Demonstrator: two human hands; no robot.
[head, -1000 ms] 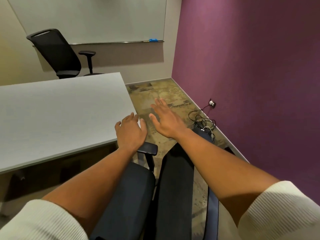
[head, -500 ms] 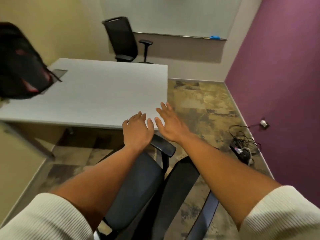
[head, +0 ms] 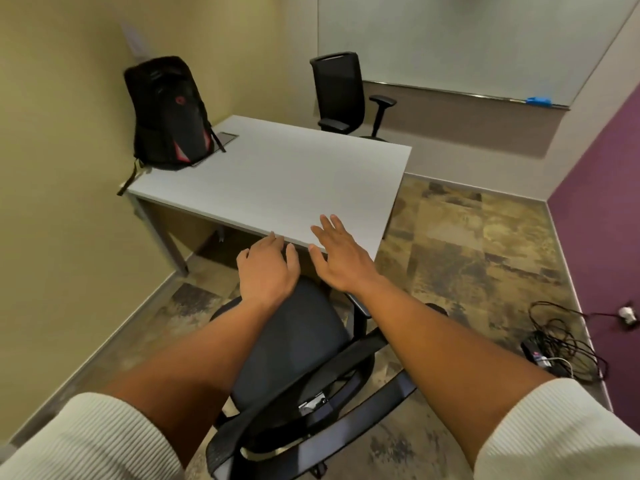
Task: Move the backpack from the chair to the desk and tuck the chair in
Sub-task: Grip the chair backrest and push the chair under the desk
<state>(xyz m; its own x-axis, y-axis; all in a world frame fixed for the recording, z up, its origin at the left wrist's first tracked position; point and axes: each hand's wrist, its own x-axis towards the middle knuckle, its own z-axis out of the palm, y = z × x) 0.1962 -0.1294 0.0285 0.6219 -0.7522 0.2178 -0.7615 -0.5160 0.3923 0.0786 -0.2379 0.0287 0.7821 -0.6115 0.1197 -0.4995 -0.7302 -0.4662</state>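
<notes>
A black backpack (head: pixel 166 112) with red trim stands upright on the far left corner of the grey desk (head: pixel 277 174), against the yellow wall. Below me is a dark office chair (head: pixel 294 344), its seat bare and pointing at the desk's near edge. My left hand (head: pixel 266 268) hovers palm down over the front of the seat, fingers loosely apart. My right hand (head: pixel 339 258) is spread flat just above the desk's near corner. Neither hand holds anything.
A second black chair (head: pixel 341 91) stands behind the desk under a whiteboard (head: pixel 467 39). A power strip with tangled cables (head: pixel 557 341) lies on the carpet by the purple wall at right. A desk leg (head: pixel 162 233) stands at the left.
My view has swung left and pulled back, bringing the whole desk and the backpack into sight. Both hands stay open and have shifted from over the floor to the desk's near edge.
</notes>
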